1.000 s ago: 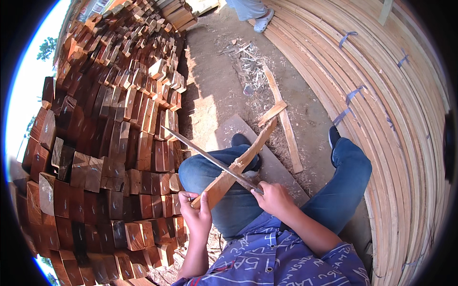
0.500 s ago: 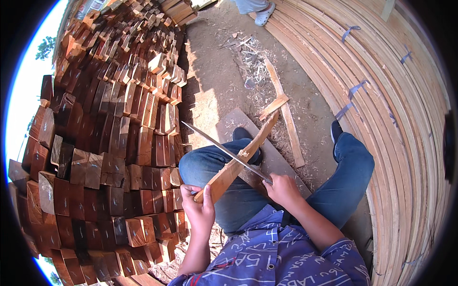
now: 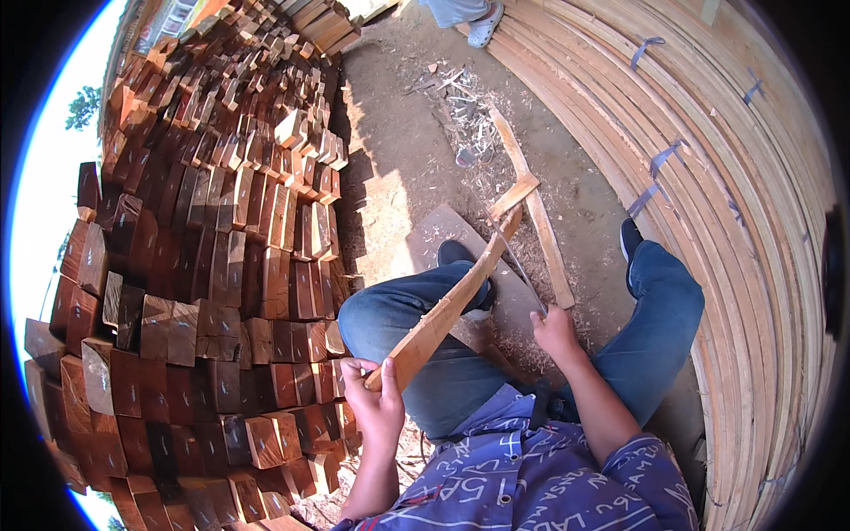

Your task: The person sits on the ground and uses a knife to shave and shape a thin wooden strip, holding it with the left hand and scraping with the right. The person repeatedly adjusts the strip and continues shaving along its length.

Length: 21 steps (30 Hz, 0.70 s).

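Nearest is the patterned shirt (image 3: 496, 482). Ahead of it, the left hand (image 3: 379, 403) pinches the near end of the workpiece (image 3: 443, 317), thumb on one side and fingers curled round the other. The workpiece slants forward over the left leg (image 3: 376, 311), its narrow far end close to a short offcut (image 3: 513, 196); whether the two touch is unclear.

The right hand (image 3: 556, 329), above the gap between the legs, has its fingers wrapped round the grip of a long thin blade (image 3: 522, 271), whose tip reaches the workpiece's far end. I cannot tell whether the edge is biting.

The step in hand looks like paring the workpiece by hand. A further stroke would call for a firm left pinch, a steady blade angle, and the left leg kept clear of the edge.

Beyond, a board (image 3: 432, 232) lies on the ground, then a long strip (image 3: 549, 243) beside the offcut, and shavings (image 3: 465, 115). Stacked blocks (image 3: 221, 265) rise on the left, tied planks (image 3: 744, 265) run along the right, and another person's clog (image 3: 485, 25) shows farthest off.
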Each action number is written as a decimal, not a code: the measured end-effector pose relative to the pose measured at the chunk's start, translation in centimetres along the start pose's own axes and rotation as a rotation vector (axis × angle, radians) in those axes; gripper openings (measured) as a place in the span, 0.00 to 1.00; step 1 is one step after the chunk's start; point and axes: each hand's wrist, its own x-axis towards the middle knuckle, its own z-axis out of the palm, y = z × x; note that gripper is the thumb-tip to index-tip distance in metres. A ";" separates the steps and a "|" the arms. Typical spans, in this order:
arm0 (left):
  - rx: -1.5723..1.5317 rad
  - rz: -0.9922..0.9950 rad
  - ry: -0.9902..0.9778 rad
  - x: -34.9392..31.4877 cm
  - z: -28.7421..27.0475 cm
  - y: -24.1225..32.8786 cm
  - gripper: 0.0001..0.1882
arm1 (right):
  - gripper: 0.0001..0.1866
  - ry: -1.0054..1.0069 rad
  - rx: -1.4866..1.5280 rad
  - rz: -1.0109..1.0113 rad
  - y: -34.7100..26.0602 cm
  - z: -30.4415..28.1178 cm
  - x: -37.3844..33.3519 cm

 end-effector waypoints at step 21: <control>0.047 0.001 0.011 2.5 0.2 0.2 0.12 | 0.10 -0.227 -0.006 -0.326 -11.5 -2.8 -5.1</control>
